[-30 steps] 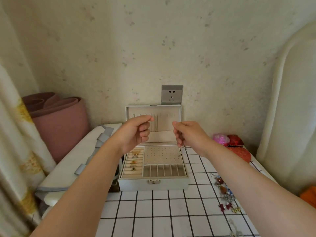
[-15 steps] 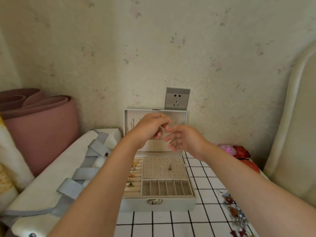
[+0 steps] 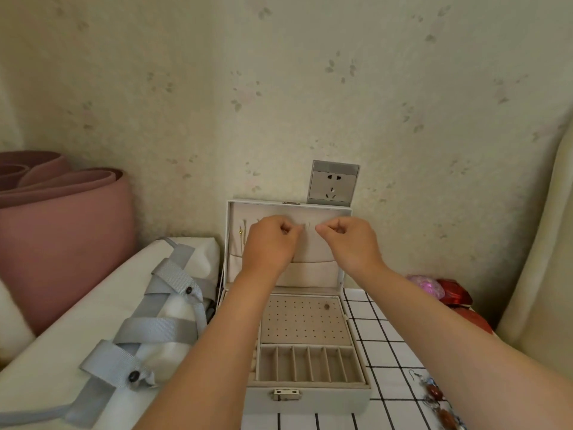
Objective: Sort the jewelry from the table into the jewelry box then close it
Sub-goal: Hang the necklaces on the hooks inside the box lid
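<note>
As left hand [image 3: 269, 245], right hand [image 3: 351, 243] curl before lid [image 3: 311, 274], hold unclear

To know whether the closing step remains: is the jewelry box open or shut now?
Open. The lid stands upright against the wall, and the compartments of the jewelry box lie uncovered.

Left hand [image 3: 269, 245] and right hand [image 3: 348, 243] curl near each other before the upright lid [image 3: 313, 211]; jewelry box [image 3: 328, 397] open.

left hand [image 3: 268, 247] bare | right hand [image 3: 352, 243] bare | forearms [image 3: 217, 336] bare
</note>
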Demonstrator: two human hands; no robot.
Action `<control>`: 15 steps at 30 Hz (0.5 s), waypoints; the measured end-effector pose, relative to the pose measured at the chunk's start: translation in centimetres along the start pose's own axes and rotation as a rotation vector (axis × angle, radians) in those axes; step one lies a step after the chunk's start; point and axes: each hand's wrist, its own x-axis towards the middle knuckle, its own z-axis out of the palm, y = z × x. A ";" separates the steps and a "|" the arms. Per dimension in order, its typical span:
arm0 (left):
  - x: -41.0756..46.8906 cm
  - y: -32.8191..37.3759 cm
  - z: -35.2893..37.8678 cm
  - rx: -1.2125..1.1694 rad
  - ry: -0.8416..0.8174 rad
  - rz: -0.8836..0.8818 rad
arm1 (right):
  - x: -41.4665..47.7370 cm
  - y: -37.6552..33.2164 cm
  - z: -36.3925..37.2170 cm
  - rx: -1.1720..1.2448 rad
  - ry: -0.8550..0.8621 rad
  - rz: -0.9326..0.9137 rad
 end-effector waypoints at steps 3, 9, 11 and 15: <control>0.2 0.3 0.6 0.022 0.091 -0.021 | 0.4 0.1 0.7 -0.049 0.127 -0.011; 0.5 0.0 1.4 0.044 0.100 -0.095 | 1.1 0.0 2.4 -0.073 0.254 0.019; 0.6 -0.2 1.4 0.037 0.096 -0.147 | 1.0 0.1 2.8 -0.123 0.250 0.012; 0.8 -0.6 1.3 0.038 0.054 -0.195 | 0.4 0.9 3.1 -0.167 0.217 0.020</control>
